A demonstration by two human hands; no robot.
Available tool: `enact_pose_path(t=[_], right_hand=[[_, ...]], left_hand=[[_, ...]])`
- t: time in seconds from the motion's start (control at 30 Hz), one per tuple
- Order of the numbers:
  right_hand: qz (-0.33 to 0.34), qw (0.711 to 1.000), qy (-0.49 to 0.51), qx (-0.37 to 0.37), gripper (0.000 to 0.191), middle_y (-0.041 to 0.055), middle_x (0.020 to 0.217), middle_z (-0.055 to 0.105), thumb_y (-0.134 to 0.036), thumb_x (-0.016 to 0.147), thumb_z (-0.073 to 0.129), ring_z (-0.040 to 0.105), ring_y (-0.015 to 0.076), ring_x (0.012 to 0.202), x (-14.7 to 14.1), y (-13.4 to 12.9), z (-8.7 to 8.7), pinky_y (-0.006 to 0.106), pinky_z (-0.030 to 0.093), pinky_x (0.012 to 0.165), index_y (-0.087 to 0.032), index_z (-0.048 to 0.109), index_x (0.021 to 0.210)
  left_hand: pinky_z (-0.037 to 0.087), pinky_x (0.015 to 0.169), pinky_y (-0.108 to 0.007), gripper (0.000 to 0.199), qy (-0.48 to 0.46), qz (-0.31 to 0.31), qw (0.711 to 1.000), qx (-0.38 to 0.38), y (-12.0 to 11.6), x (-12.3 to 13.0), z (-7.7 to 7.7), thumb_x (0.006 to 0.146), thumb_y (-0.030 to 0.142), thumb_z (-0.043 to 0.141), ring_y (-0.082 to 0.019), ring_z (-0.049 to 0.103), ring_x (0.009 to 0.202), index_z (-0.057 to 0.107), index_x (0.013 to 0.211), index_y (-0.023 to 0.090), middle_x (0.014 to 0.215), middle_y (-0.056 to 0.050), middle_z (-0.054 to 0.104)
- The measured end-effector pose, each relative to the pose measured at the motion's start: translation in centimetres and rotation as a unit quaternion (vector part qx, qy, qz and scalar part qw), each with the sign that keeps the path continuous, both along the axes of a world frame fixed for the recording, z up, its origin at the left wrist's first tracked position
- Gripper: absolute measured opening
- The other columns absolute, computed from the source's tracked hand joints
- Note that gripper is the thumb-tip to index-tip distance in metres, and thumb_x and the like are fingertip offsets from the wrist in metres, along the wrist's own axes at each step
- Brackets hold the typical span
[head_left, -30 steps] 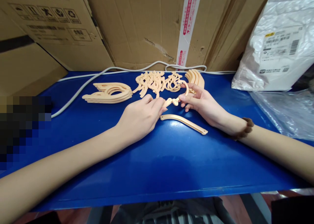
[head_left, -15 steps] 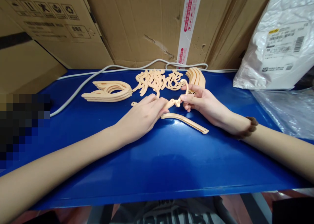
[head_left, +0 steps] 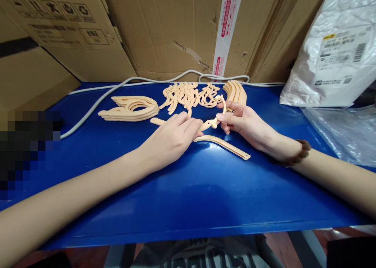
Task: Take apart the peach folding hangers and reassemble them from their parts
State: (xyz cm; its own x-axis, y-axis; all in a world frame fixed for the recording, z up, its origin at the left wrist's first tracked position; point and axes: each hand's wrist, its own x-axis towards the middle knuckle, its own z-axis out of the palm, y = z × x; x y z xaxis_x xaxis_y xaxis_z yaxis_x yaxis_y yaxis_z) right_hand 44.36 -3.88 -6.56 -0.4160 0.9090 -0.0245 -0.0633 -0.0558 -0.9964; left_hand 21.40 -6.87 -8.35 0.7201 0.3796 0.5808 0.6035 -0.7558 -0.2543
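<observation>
My left hand is closed around a beige plastic hanger arm, whose outer end sticks out to the left and whose holed end shows at the right. Thumb and fingers of my right hand pinch a curved beige hanger hook. Its lower end meets the holed end of the arm between my hands; whether the two are locked together I cannot tell. Just below lies a loose, bent hanger arm on the blue table. Behind my hands is a pile of hooks.
Stacked hanger arms lie at the left, more arms at the back right. A white cable runs along cardboard boxes. At the right stand a white parcel bag and clear plastic film.
The hanger arm in my left hand has turned, so more of its outer end shows at the left. Both hands have stayed nearly in place.
</observation>
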Motion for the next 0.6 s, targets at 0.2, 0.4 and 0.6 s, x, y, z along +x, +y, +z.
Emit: enact_pose_path(t=[0.2, 0.4, 0.6], right_hand=[[-0.011, 1.000, -0.022, 0.019, 0.048, -0.0045, 0.067, 0.065, -0.032, 0.071, 0.085, 0.051, 0.0070, 0.054, -0.17, -0.04, 0.02, 0.021, 0.043, 0.053, -0.016, 0.057, 0.108], [-0.015, 0.999, -0.028, 0.035, 0.050, -0.0031, 0.073, 0.066, -0.030, 0.074, 0.083, 0.051, 0.0071, 0.057, -0.20, -0.04, -0.01, 0.022, 0.043, 0.055, -0.014, 0.060, 0.115], [-0.022, 0.999, -0.001, 0.033, 0.063, -0.0057, 0.072, 0.064, -0.032, 0.073, 0.085, 0.053, 0.0093, 0.058, -0.01, 0.04, -0.43, 0.025, 0.044, 0.057, -0.019, 0.051, 0.125]], left_hand=[[0.040, 0.066, -0.033, 0.029, 0.014, -0.007, 1.000, 0.003, -0.14, 0.20, -0.01, 0.106, 0.021, 0.037, -0.022, 0.052, 0.073, 0.061, 0.094, 0.008, 0.077, -0.007, 0.062], [0.039, 0.065, -0.033, 0.032, 0.020, 0.001, 1.000, -0.019, -0.26, 0.36, 0.02, 0.106, 0.020, 0.033, -0.021, 0.050, 0.071, 0.060, 0.092, 0.010, 0.076, -0.007, 0.062], [0.040, 0.067, -0.032, 0.035, 0.006, 0.022, 0.999, -0.043, -0.14, 0.23, -0.04, 0.108, 0.023, 0.029, -0.021, 0.054, 0.075, 0.059, 0.093, 0.012, 0.080, -0.007, 0.064]])
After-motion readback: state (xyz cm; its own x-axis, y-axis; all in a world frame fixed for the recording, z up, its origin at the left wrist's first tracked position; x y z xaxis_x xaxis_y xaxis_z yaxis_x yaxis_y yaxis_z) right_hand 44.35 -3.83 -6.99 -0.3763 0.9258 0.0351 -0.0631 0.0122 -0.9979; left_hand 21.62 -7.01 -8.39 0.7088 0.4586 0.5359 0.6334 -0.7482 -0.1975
